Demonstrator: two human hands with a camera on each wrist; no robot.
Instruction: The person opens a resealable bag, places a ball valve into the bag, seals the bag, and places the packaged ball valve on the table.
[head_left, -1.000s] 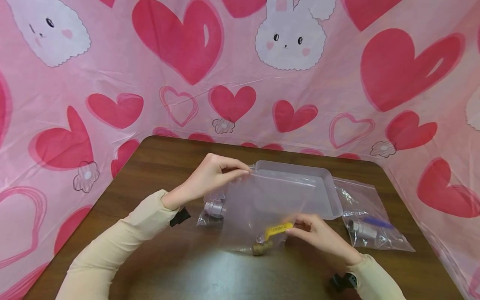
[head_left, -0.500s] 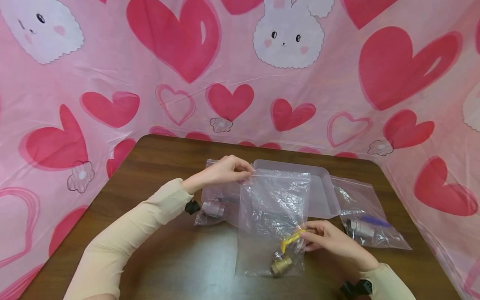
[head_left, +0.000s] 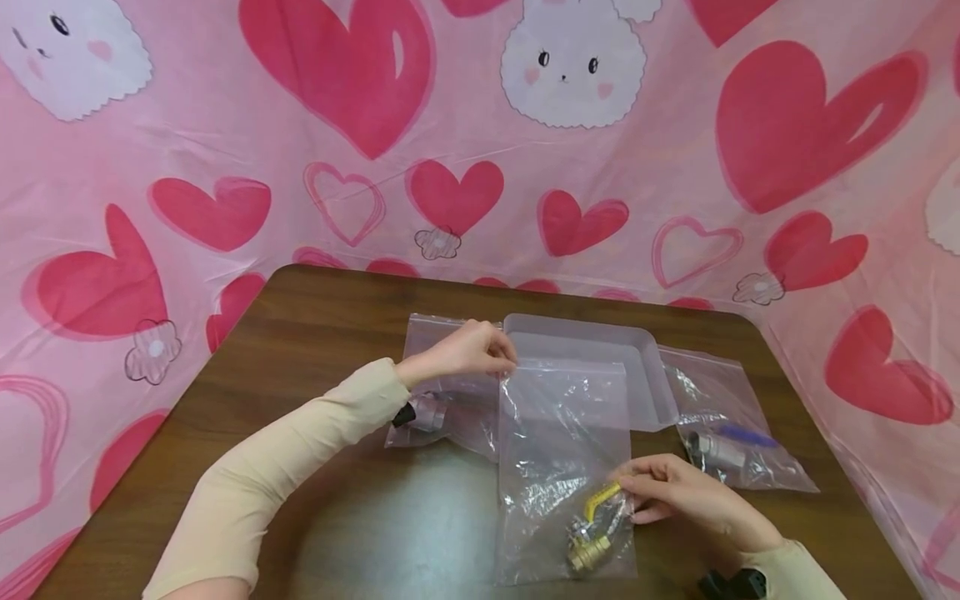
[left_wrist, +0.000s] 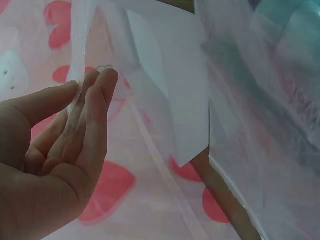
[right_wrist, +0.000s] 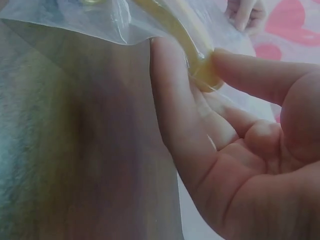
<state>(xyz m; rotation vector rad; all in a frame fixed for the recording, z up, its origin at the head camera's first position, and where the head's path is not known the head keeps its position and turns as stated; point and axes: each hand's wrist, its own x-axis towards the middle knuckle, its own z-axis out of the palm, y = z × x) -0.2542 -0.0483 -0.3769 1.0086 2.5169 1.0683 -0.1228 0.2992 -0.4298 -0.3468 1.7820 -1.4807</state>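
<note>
A clear zip bag hangs at the middle of the head view, with a brass ball valve low inside it. My left hand pinches the bag's upper left corner between thumb and fingers; the left wrist view shows the bag's edge in that pinch. Through the plastic, my right hand grips the end of the valve's yellow lever. Thumb and fingers close round this yellow end in the right wrist view, where most of the valve's body is out of frame.
Behind the bag, a shallow translucent tray stands on the brown table. To the right lies a zip bag with a grey, blue-handled valve. Another bag with a grey fitting lies left, partly behind my left arm. A pink heart-print cloth hangs behind.
Both hands have moved right and nearer with the bag and valve. The bag, blurred and slanted a second ago, now hangs flat toward me. The tray and other bags stay put.
</note>
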